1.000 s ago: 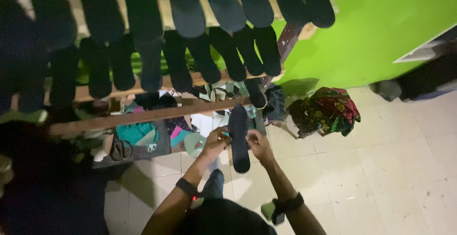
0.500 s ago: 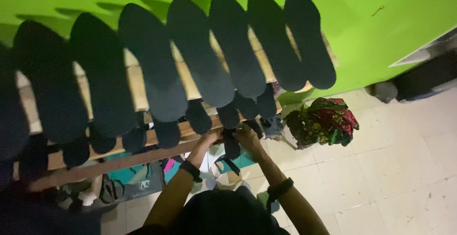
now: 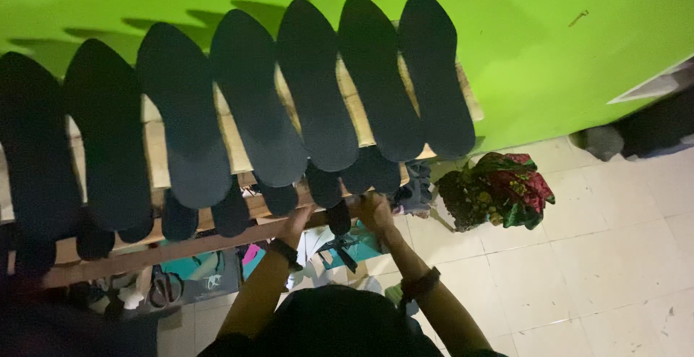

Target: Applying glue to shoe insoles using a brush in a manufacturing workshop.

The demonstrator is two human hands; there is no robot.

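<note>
Far left, top tier: row of dark flat foam shoe insoles [image 3: 181, 111] laid side by side, toes toward bright green wall [image 3: 549, 46], heels overhanging front edge of pale wooden slatted rack [image 3: 153, 151]. Seven counted, leftmost partly cut by frame edge.

Below: second row of shorter dark insole ends [image 3: 231, 216] showing beneath upper tier, resting on brown lower rail [image 3: 188, 245].

Under rack, lower left: clutter in shadow, including pair of scissors [image 3: 160, 288] and teal cloth [image 3: 191, 263]. Details unclear.

Centre: left hand [image 3: 298, 220] raised to lower rail, black band on wrist. Fingers curled upward against rail edge beside a dark insole; exact grip not discernible.

Just right of it: single dark insole [image 3: 337, 216] hanging down between both hands, upper end tucked under the top-tier row, lower end free below rail.

Right hand [image 3: 376, 211] at rail level, touching right side of that insole. Fingers bent and close together; pinch or mere contact cannot be told. Dark band on right forearm.

Bottom centre: dark-clothed torso filling foreground.

Right of hands: grey crumpled fabric [image 3: 416, 187] at rack end. Further right: bundle of red, green and black patterned cloth [image 3: 499, 191] on pale tiled floor [image 3: 600, 256], apart from rack.

Far right: dark rounded object at wall base, unidentified.
</note>
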